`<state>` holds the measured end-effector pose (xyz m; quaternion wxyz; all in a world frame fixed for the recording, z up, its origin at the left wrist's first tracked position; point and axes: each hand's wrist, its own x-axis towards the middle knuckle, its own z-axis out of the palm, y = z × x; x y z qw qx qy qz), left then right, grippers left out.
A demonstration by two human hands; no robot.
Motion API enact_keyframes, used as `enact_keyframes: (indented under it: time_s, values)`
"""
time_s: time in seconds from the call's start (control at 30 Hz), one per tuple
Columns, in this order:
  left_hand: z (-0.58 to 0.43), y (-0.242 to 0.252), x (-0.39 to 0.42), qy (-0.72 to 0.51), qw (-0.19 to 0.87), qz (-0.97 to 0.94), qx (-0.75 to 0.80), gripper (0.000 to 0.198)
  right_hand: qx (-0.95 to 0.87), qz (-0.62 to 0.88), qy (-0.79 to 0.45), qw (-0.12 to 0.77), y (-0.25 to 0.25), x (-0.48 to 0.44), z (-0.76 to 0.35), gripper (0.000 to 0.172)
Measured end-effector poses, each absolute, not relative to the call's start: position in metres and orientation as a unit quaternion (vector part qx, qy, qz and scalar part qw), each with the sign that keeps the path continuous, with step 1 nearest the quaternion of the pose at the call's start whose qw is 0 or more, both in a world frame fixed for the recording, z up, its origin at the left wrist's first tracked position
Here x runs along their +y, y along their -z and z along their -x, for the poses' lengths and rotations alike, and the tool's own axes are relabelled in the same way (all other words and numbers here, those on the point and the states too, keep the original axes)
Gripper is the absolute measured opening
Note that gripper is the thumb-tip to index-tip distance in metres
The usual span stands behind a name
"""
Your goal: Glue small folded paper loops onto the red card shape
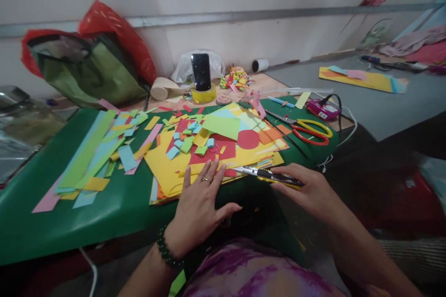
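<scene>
From where I watch, my right hand [310,190] has its fingers [284,169] curled closed around the yellow-and-black utility knife [268,175], thumb underneath and forefinger lying along the top. The knife's long axis runs nearly level across the view, handle buried in the right hand and the metal tip pointing left toward my other hand. That tip sits just over the near right corner of the stack of coloured paper sheets [167,171].

My left hand [198,209] is spread flat, palm down, fingers [209,171] splayed wide and gripping nothing; the fingertips press on the near edge of that same stack, a ring on one of them (a dark bead bracelet sits at the wrist). So the knife tip lies just to the right of the left fingertips, near but apart, and the right hand alone has hold of it.

Beyond both sets of fingers, on top of the stack, lie a red paper circle [248,139], a light green sheet [221,126] and scattered small cut-offs. Farther out to the right rest red-and-yellow scissors [310,132] and a pink glue gun [256,102]; to the left, long paper strips [88,158] fan over the green surface [104,213]. At the far edge a phone [201,72] stands upright in a roll of tape.
</scene>
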<state>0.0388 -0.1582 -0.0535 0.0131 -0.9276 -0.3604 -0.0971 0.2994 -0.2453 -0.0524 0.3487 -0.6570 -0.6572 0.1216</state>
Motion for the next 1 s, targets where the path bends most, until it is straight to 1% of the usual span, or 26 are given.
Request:
enact_keyframes:
  time_s: [0.23,0.47,0.67,0.9,1.0]
  values:
    - [-0.042,0.053,-0.159,0.093,-0.007,0.928,-0.360,0.089,-0.670,0.653,-0.120,0.332,0.047,-0.245,-0.299,0.024]
    - [-0.043,0.052,-0.160,0.096,-0.020,0.925,-0.368,0.090,-0.675,0.645,-0.123,0.337,0.044,-0.243,-0.297,0.024]
    - [-0.059,0.049,-0.166,0.104,-0.034,0.919,-0.379,0.083,-0.650,0.668,-0.117,0.343,0.044,-0.247,-0.306,0.026]
    - [-0.046,0.050,-0.165,0.112,0.012,0.916,-0.385,0.081,-0.647,0.669,-0.124,0.344,0.048,-0.245,-0.309,0.028]
    - [-0.036,0.051,-0.164,0.101,0.014,0.917,-0.387,0.078,-0.646,0.667,-0.119,0.351,0.049,-0.244,-0.309,0.028]
